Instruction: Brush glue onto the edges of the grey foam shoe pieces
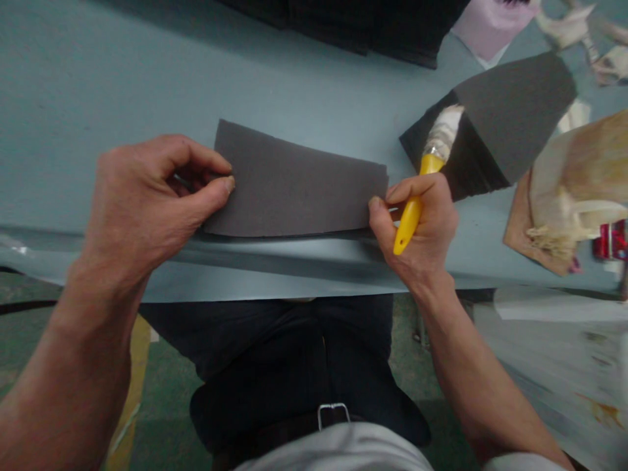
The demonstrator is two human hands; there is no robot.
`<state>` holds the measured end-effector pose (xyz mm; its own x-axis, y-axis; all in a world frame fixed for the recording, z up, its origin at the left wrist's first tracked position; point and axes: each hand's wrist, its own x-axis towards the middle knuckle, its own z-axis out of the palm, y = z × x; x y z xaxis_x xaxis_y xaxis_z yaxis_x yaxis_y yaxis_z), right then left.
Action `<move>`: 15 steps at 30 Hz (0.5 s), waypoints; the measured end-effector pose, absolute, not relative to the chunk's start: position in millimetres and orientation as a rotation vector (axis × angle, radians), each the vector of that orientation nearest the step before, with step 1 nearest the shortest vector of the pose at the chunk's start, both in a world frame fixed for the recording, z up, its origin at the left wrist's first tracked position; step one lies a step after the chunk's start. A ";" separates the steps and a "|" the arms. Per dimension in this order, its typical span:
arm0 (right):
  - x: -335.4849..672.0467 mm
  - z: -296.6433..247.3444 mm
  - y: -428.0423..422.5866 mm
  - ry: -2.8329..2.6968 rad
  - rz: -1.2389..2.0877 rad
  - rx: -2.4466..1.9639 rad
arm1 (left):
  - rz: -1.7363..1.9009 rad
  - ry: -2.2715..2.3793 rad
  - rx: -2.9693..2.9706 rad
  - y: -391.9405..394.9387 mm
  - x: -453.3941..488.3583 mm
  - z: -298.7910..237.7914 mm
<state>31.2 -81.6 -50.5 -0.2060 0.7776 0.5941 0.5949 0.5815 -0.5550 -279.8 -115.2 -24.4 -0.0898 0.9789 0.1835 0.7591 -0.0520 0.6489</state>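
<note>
A person's bare hands hold a dark gray panel at center frame, near the front edge of a blue-green tabletop. The L hand, L of center, pinches the panel's L end btwn thumb & index, gap narrow, other fingers curled behind. The R hand, R of center, has thumb & index closed at the lower R corner, w/ a yellow-handled brush carried across the same hand; which fingers clamp the handle, can't tell. Gripping both ends prob. keeps the piece straight & steady; the brush, tucked aside, seems to leave the R fingertips free w/o being put down. Panel's long axis runs L to R, top edge sloping down to the R, bottom edge slightly bowed; wider end L, narrower R. Whether it's flat on the table or a bit raised, can't tell. Brush angles handle-end lower L, whitish bristles upper R, overlapping in view a stack of dark pieces, upper R, apparently kept within R-hand reach, as is a stained container at far R.
</note>
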 end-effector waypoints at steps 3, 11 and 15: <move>31.4 -50.8 -81.9 -1.905 0.268 -1.113 | 0.837 1.909 1.886 -115.7 -277.8 -20.9; 30.8 -48.9 -83.3 -1.910 0.278 -1.122 | 0.774 1.910 1.914 -115.5 -273.3 -12.5; 31.0 -49.6 -82.8 -1.918 0.270 -1.114 | 0.699 1.942 1.920 -114.3 -273.6 -10.0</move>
<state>31.0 -82.8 -49.6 -0.2141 0.7868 0.5788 0.5968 0.5745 -0.5602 -273.6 -114.3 -10.0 -0.0447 0.9929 0.1105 0.8354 -0.0235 0.5491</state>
